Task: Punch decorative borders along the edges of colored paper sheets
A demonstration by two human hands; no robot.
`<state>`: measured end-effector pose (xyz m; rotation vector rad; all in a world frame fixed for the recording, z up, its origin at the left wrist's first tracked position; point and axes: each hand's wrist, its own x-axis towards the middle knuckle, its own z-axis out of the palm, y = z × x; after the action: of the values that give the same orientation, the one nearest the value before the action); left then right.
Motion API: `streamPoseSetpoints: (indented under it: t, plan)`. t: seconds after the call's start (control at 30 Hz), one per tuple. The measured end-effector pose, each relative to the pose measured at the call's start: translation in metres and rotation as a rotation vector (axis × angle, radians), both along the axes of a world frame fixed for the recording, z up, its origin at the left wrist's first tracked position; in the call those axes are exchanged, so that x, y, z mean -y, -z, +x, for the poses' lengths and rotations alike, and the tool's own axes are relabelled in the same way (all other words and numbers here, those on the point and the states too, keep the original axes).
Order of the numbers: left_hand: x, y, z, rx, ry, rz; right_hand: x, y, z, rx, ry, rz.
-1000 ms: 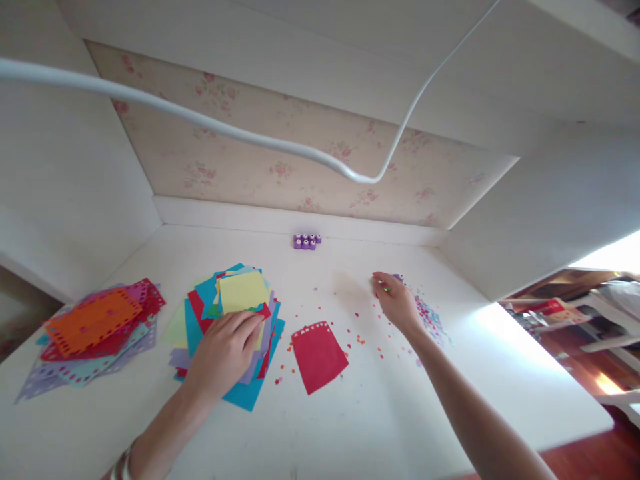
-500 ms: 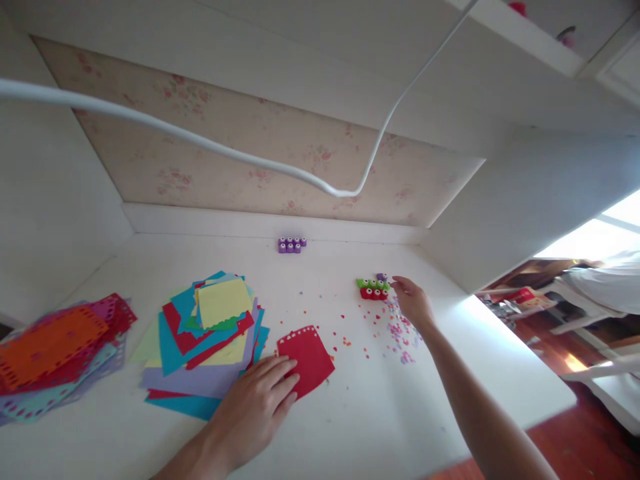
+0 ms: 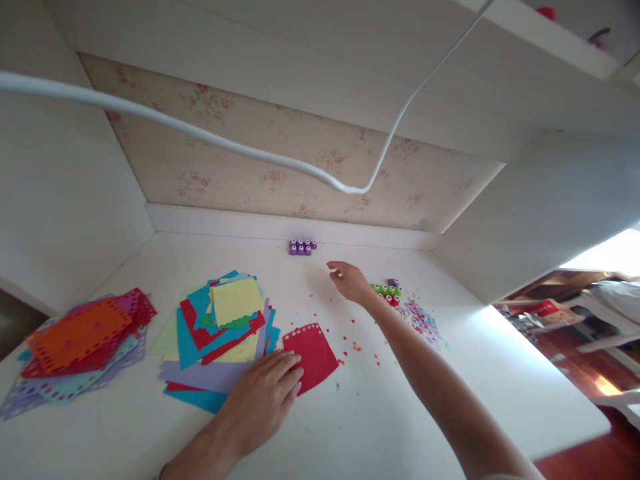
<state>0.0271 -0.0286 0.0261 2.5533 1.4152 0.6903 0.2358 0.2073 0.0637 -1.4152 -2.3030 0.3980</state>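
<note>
Left hand [image 3: 260,397], fingers [image 3: 293,377] open flat on the red sheet [image 3: 314,357], could skid it into scraps [image 3: 357,347] right of it if pressed sideways; right hand [image 3: 346,280] beyond it, can't tell if gripping, might bump purple punches [image 3: 301,250] behind it by overreaching.

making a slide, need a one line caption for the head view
Left hand on red paper beside a paper stack, right hand near purple punches.

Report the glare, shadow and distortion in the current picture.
Head view: bright glare on the right edge of the tabletop; head view: faint shadow beside the right hand; head view: wide-angle stretch toward the edges, small purple pieces lacking detail.
</note>
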Motion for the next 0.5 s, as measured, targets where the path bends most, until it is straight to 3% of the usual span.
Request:
streamPoseSetpoints:
  t: [0.13, 0.23, 0.37, 0.5]
  plan:
    - [0.000, 0.000, -0.002, 0.009, -0.004, -0.008, -0.037, 0.003, -0.050, 0.043, -0.082, 0.010]
    - [0.000, 0.001, -0.003, 0.018, -0.006, -0.023, -0.060, 0.007, -0.070, 0.068, -0.094, 0.011]
    - [0.001, 0.000, -0.005, 0.031, 0.006, -0.028, -0.074, 0.015, -0.075, 0.090, -0.093, 0.008]
    - [0.000, -0.002, -0.006, 0.044, 0.010, -0.034, -0.068, 0.020, -0.066, 0.087, -0.082, 0.018]
